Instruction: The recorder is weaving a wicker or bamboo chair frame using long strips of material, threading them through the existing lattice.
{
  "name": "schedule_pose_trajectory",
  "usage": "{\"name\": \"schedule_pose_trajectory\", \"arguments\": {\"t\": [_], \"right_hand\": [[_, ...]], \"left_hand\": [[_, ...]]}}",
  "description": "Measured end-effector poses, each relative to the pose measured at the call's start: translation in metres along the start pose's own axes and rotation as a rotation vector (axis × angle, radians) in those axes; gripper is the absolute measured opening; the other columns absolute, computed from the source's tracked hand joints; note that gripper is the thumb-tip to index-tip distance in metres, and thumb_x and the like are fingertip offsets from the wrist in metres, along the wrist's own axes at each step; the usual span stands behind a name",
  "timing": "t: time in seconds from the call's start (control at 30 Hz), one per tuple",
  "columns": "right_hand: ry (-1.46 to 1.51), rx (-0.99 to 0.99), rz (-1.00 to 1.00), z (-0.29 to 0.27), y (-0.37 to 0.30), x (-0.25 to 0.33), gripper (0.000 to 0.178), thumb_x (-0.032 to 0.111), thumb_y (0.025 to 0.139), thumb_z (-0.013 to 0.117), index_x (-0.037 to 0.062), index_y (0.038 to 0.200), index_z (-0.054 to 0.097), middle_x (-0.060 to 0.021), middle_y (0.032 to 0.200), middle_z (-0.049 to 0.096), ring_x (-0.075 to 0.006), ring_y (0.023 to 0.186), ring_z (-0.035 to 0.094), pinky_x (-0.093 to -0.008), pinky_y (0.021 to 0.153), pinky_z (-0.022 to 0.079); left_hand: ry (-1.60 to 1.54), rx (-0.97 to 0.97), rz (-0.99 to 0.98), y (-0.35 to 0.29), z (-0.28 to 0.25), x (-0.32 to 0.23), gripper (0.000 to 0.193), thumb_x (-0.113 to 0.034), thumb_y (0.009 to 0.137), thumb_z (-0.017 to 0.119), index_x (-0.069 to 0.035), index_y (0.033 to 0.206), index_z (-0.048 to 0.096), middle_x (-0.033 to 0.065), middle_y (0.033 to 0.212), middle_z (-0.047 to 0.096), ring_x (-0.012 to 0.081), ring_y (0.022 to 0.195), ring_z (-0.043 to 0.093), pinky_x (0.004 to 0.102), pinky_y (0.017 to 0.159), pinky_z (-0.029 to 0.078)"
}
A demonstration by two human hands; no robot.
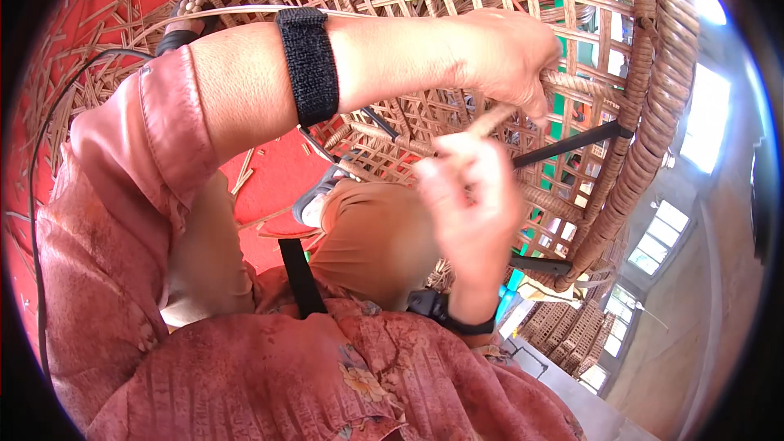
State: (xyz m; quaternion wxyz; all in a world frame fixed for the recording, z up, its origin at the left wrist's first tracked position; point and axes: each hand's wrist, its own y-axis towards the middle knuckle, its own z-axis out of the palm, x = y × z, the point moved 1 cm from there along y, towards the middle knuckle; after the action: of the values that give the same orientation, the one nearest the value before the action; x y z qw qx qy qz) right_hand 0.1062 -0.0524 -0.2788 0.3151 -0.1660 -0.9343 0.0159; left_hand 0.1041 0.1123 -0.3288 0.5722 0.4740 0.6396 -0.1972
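A large open-lattice wicker piece (592,233) with a thick, rope-like wrapped rim (671,65) fills the upper right. My left hand (514,57) reaches across to it, fingers curled down beside a wrapped wicker bar (581,84). Between my two hands runs a short tan wicker strip (492,120); my left fingers close on its upper end, partly hidden. Lower down, my right hand (475,204) pinches the strip's other end. Motion smears the right fingers a little.
Black bars (567,145) brace the lattice. Cut wicker scraps (90,86) litter the red floor (257,196) at the left, where a black cable (37,196) hangs by my sleeve. A stack of woven brown pieces (567,333) stands at the lower right, near windows.
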Motion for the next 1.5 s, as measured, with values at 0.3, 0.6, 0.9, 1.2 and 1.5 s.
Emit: {"name": "schedule_pose_trajectory", "arguments": {"t": [0.3, 0.6, 0.9, 1.2, 1.5], "right_hand": [[0.125, 1.252, -0.123, 0.044, -0.045, 0.016, 0.033, 0.024, 0.078, 0.066, 0.0036, 0.103, 0.058, -0.0173, 0.084, 0.059, -0.0354, 0.081, 0.058, -0.041, 0.075, 0.046], [0.01, -0.409, 0.148, -0.046, 0.059, -0.033, 0.018, 0.01, 0.09, 0.06, -0.0049, 0.099, 0.059, -0.0078, 0.089, 0.064, -0.0114, 0.077, 0.058, -0.0249, 0.071, 0.047], [0.472, -0.586, -0.031, -0.019, 0.092, -0.056, 0.026, 0.006, 0.087, 0.063, -0.0052, 0.11, 0.056, -0.0091, 0.098, 0.064, -0.013, 0.083, 0.061, -0.0272, 0.072, 0.051], [0.475, -0.447, -0.123, -0.026, 0.095, -0.089, 0.011, 0.007, 0.091, 0.058, 0.0002, 0.1, 0.057, -0.0112, 0.095, 0.064, -0.0186, 0.084, 0.065, -0.0305, 0.072, 0.053], [0.545, -0.391, -0.098, -0.025, 0.095, -0.068, 0.037, 0.001, 0.087, 0.06, -0.0063, 0.123, 0.051, -0.0129, 0.107, 0.064, -0.0162, 0.09, 0.064, -0.0246, 0.069, 0.053]], "left_hand": [[0.284, -0.072, 0.229, 0.015, -0.006, 0.009, 0.014, -0.009, 0.081, 0.064, -0.007, 0.094, 0.067, 0.0137, 0.087, 0.067, 0.0291, 0.088, 0.065, 0.0378, 0.077, 0.051], [0.218, -0.06, 0.408, 0.018, -0.011, 0.035, 0.013, -0.012, 0.084, 0.061, -0.003, 0.094, 0.064, 0.0156, 0.089, 0.065, 0.0331, 0.091, 0.063, 0.04, 0.079, 0.05], [0.183, 0.005, 0.388, 0.021, -0.016, 0.029, 0.016, -0.008, 0.08, 0.061, 0.0, 0.094, 0.063, 0.0175, 0.089, 0.066, 0.0327, 0.088, 0.064, 0.04, 0.076, 0.051], [0.569, 0.011, 0.378, 0.006, -0.045, -0.014, 0.021, -0.017, 0.083, 0.056, 0.0, 0.09, 0.066, 0.0189, 0.085, 0.066, 0.0342, 0.083, 0.066, 0.042, 0.073, 0.052], [0.516, -0.089, 0.292, 0.016, -0.033, 0.021, 0.019, -0.012, 0.082, 0.058, 0.003, 0.087, 0.067, 0.0181, 0.083, 0.068, 0.033, 0.085, 0.067, 0.0411, 0.072, 0.054]]}}
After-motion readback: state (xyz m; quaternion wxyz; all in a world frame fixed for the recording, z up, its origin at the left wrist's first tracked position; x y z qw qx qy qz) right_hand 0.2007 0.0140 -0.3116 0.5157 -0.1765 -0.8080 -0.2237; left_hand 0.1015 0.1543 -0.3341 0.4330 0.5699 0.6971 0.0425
